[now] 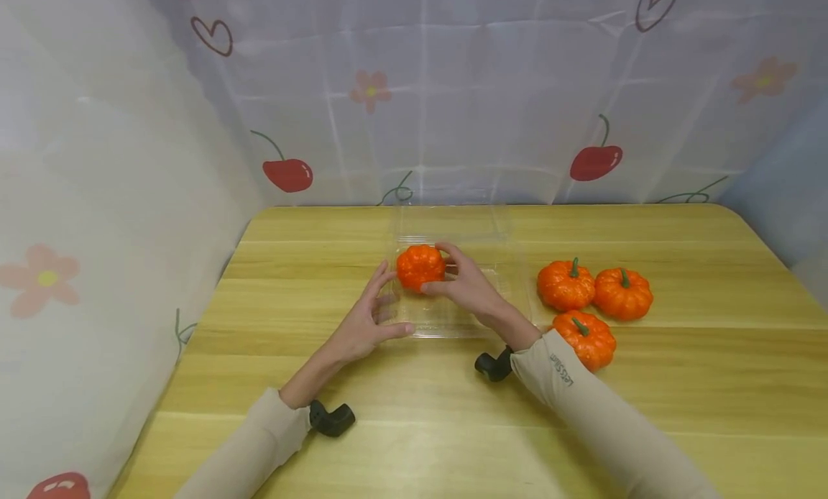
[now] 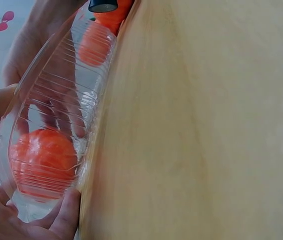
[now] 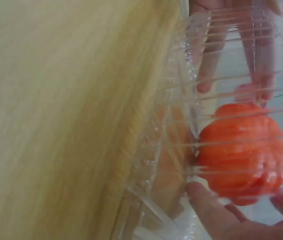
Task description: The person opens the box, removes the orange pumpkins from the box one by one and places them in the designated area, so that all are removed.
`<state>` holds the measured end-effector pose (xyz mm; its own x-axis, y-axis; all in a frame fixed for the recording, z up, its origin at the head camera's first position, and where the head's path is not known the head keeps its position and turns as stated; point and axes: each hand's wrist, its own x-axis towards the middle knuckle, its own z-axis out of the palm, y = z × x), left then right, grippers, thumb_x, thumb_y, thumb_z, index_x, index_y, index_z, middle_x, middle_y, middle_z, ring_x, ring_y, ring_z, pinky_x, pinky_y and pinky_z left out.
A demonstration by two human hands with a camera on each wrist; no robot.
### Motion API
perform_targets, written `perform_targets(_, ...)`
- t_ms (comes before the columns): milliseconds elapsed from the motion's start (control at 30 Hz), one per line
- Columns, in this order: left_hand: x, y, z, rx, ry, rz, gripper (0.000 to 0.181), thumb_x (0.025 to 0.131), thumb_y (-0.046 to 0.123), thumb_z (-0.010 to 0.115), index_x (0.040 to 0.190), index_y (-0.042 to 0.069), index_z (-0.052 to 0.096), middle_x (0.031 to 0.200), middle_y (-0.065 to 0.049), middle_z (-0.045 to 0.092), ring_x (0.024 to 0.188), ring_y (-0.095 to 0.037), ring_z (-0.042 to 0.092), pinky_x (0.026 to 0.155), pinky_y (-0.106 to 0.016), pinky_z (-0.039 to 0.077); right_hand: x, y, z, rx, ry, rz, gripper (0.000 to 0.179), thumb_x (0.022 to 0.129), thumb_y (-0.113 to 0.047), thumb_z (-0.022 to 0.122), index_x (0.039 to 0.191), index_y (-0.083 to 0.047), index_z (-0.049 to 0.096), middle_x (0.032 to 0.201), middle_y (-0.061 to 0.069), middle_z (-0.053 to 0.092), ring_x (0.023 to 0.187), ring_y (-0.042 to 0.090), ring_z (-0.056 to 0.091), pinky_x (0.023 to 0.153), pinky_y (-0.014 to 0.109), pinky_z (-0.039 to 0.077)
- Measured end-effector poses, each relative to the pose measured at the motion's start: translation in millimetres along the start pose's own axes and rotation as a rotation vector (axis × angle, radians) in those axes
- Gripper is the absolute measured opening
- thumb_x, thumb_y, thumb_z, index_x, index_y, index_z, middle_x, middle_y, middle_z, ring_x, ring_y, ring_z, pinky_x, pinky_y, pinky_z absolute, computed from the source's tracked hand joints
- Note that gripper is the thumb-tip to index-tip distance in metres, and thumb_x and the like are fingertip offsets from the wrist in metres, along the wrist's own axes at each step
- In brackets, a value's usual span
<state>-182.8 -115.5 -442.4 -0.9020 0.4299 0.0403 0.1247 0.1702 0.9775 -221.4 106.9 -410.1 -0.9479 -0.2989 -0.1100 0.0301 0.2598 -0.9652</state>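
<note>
An orange toy pumpkin [image 1: 419, 267] is over the left part of a clear plastic clamshell container [image 1: 453, 329]. My right hand [image 1: 475, 289] holds it from the right, thumb on the near side and fingers on the far side. Through the ribbed plastic wall, the pumpkin [image 3: 244, 150] also shows in the right wrist view. My left hand [image 1: 359, 330] is at the container's near left corner, fingers extended along the left side and thumb at the front edge. The container's lid [image 1: 453, 222] is folded back, away from me.
To the right of the container, three more orange pumpkins with green stems sit close together: one [image 1: 564, 287] at the back left, one [image 1: 624, 296] at the right, one [image 1: 591, 344] nearer, partly behind my right sleeve [image 1: 556, 373]. A patterned curtain [image 1: 453, 125] hangs behind the wooden table [image 1: 414, 420].
</note>
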Motion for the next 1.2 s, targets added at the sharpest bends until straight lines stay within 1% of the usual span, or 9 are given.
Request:
perform_targets(133, -1.4, 0.3, -0.1, -0.005, 0.003, -0.003, 0.096, 0.083, 0.011, 0.08, 0.158, 0.019, 0.02, 0.164, 0.008, 0.0, 0.139, -0.035, 0.035, 0.108, -0.049, 0.038, -0.1, -0.3, 1.9, 0.016, 0.023, -0.01, 0.071, 0.086, -0.014, 0.073, 0.148, -0.01, 0.038, 0.139, 0.021, 0.044, 0.127, 0.038, 0.047, 0.101, 0.052, 0.044)
perform_targets(267, -0.6, 0.0, 0.3, 0.001, 0.004, -0.012, 0.096, 0.083, 0.011, 0.08, 0.158, 0.02, 0.02, 0.164, 0.011, 0.0, 0.139, -0.034, 0.035, 0.108, -0.049, 0.038, -3.3, -1.7, 1.5, 0.056, 0.051, -0.007, 0.051, 0.091, -0.019, 0.069, 0.135, -0.01, 0.046, 0.136, 0.019, 0.046, 0.124, 0.036, 0.05, 0.094, 0.048, 0.051)
perform_targets(400, -0.1, 0.0, 0.9, 0.006, 0.007, -0.017, 0.095, 0.083, 0.012, 0.08, 0.157, 0.02, 0.021, 0.163, 0.013, 0.0, 0.14, -0.034, 0.035, 0.109, -0.049, 0.037, -3.7, -1.6, 3.3, 0.078, 0.047, -0.022, 0.038, 0.096, -0.022, 0.066, 0.125, -0.008, 0.046, 0.137, 0.02, 0.045, 0.123, 0.037, 0.051, 0.089, 0.047, 0.054)
perform_targets(533, -0.6, 0.3, 1.3, 0.0, 0.006, -0.018, 0.093, 0.083, 0.013, 0.081, 0.156, 0.019, 0.024, 0.163, 0.014, -0.001, 0.14, -0.034, 0.034, 0.109, -0.048, 0.037, -3.5, -1.3, 4.6, 0.08, 0.037, -0.04, 0.032, 0.098, -0.021, 0.063, 0.121, -0.007, 0.045, 0.138, 0.022, 0.045, 0.121, 0.038, 0.053, 0.088, 0.048, 0.055)
perform_targets(600, -0.8, 0.0, 1.1, 0.003, 0.007, -0.017, 0.092, 0.083, 0.014, 0.081, 0.156, 0.018, 0.025, 0.163, 0.013, -0.001, 0.14, -0.034, 0.034, 0.109, -0.048, 0.037, -2.9, -0.6, 4.5, 0.082, 0.032, -0.046, 0.032, 0.099, -0.019, 0.061, 0.122, -0.005, 0.044, 0.138, 0.024, 0.045, 0.121, 0.039, 0.053, 0.087, 0.048, 0.055)
perform_targets(667, -0.8, -0.5, 0.7, 0.007, 0.011, -0.016, 0.092, 0.083, 0.014, 0.081, 0.156, 0.018, 0.026, 0.164, 0.013, -0.001, 0.14, -0.034, 0.035, 0.109, -0.048, 0.037, -2.3, -0.2, 4.2, 0.079, 0.025, -0.046, 0.034, 0.1, -0.018, 0.061, 0.127, -0.005, 0.044, 0.138, 0.024, 0.045, 0.121, 0.039, 0.053, 0.087, 0.047, 0.055)
perform_targets(867, -1.3, -0.1, 0.3, 0.012, 0.016, -0.015, 0.091, 0.082, 0.014, 0.081, 0.155, 0.018, 0.026, 0.164, 0.013, 0.0, 0.139, -0.034, 0.035, 0.108, -0.048, 0.038, -2.0, -0.9, 3.9, 0.056, 0.001, -0.019, 0.055, 0.099, -0.023, 0.061, 0.147, -0.004, 0.04, 0.141, 0.022, 0.045, 0.126, 0.037, 0.049, 0.092, 0.044, 0.053)
perform_targets(1067, -2.2, 1.1, 0.2, 0.012, 0.013, -0.007, 0.093, 0.082, 0.015, 0.081, 0.156, 0.017, 0.025, 0.164, 0.011, -0.001, 0.139, -0.036, 0.035, 0.108, -0.049, 0.038, -1.7, -1.1, 4.6, 0.005, -0.036, 0.013, 0.061, 0.1, -0.028, 0.06, 0.149, -0.002, 0.037, 0.144, 0.021, 0.045, 0.13, 0.036, 0.047, 0.1, 0.046, 0.047)
perform_targets(1200, -2.5, 1.6, 0.4, 0.01, 0.009, -0.005, 0.092, 0.083, 0.015, 0.081, 0.156, 0.016, 0.024, 0.164, 0.01, -0.002, 0.139, -0.037, 0.035, 0.108, -0.05, 0.037, -2.0, -1.5, 4.9, -0.01, -0.034, 0.022, 0.06, 0.1, -0.029, 0.06, 0.15, -0.004, 0.037, 0.142, 0.023, 0.046, 0.128, 0.036, 0.047, 0.1, 0.046, 0.047)
